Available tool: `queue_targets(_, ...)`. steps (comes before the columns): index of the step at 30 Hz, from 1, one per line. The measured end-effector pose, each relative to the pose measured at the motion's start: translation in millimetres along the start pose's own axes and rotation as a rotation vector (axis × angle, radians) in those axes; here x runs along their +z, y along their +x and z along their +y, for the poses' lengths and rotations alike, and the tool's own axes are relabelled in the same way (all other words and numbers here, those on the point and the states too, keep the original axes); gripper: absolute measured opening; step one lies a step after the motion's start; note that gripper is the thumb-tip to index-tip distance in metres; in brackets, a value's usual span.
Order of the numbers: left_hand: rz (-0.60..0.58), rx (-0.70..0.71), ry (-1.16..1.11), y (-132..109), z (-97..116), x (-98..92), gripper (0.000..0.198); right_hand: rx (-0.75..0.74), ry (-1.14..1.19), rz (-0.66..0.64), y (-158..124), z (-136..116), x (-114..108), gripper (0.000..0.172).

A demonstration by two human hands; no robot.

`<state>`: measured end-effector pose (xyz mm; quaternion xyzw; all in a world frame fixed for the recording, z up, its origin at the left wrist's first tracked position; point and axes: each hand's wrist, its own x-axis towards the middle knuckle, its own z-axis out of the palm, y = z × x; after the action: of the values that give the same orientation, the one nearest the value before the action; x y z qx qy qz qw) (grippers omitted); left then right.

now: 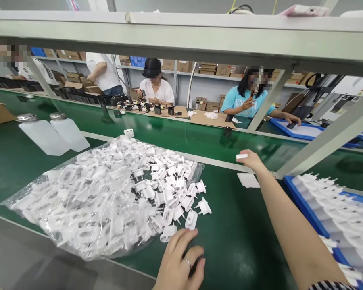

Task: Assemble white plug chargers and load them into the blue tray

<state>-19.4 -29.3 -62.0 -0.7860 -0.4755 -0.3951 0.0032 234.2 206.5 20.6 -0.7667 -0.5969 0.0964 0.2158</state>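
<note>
A big heap of white plastic plug parts [115,197] lies on a clear plastic bag on the green bench [238,229]. My left hand [180,264] rests at the near edge, fingers curled around a small dark thing I cannot make out, just below the nearest plug parts [169,231]. My right hand [250,159] reaches out over the bench toward the conveyor belt [199,139], pinching a small white piece [241,156] at the fingertips. A white paper slip [248,180] lies just under that hand.
Two white bottles with metal caps [53,133] stand at the left. A blue tray [317,225] with rows of white plug parts sits at the right. A slanted metal frame post [323,141] crosses the right side. Across the belt, other people work at their benches.
</note>
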Motion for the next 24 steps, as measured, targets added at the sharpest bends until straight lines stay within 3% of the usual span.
queue_targets(4, -0.102, -0.04, 0.216, 23.1, 6.0, -3.8, 0.029, -0.153, -0.012, -0.297, -62.5, -42.3, -4.5, 0.028)
queue_targets(6, -0.133, -0.101, 0.292, 33.3, 8.3, -0.6, 0.034, -0.27, -0.204, -0.414, -102.4, -56.0, -9.7, 0.026)
queue_targets(10, -0.224, -0.216, 0.284, 46.8, 8.0, 3.6, 0.02, -0.21, -0.547, -0.415, -179.0, -60.6, -10.0, 0.026)
queue_targets(14, -0.299, -0.316, 0.186, 50.9, 2.7, 2.8, 0.015, -0.228, -0.545, -0.397, -232.5, -45.8, 0.8, 0.029)
queue_targets(17, -0.251, -0.312, -0.022, 51.4, 3.1, -1.7, 0.013, -0.232, -0.42, -0.416, -251.3, -32.7, 0.5, 0.044)
queue_targets(20, -0.186, -0.298, -0.319, 53.3, 13.0, -10.5, 0.009, -0.291, -0.17, -0.417, -252.6, -21.3, -10.7, 0.06)
queue_targets(24, -0.204, -0.313, -0.64, 58.9, 31.9, -20.3, 0.005, -0.371, 0.231, -0.392, -244.9, -11.2, -24.1, 0.044)
